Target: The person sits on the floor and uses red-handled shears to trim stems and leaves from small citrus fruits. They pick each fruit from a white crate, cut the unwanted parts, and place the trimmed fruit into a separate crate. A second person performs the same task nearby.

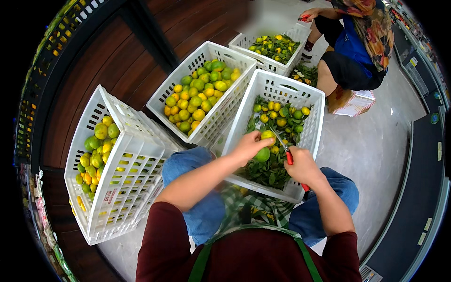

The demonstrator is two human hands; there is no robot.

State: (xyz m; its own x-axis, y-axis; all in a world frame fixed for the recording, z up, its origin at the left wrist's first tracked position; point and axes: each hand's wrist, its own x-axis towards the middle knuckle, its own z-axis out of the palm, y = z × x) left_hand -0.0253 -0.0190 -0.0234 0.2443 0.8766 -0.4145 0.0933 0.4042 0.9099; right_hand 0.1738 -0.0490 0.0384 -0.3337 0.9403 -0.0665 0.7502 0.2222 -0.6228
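Note:
Between my knees stands a white plastic crate (236, 130) holding green and yellow citrus fruit among dark leaves (269, 172). Above its contents, my left hand (251, 147) grips a yellow-green citrus fruit (268, 136) between thumb and fingers. My right hand (303, 165) is closed around red-handled pruning snips (289, 157). Their metal blades reach up and left, right beside the held fruit; whether they touch it I cannot tell. A larger green citrus fruit (262, 155) lies just below my left hand.
Left of my crate stands a white crate (225, 109) of loose citrus; farther left, another fruit-filled crate (119, 158). Beyond mine is a crate (243, 46) of leafy fruit. A person (352, 53) sits at the upper right on a cardboard box (352, 102), holding red-handled snips (303, 18).

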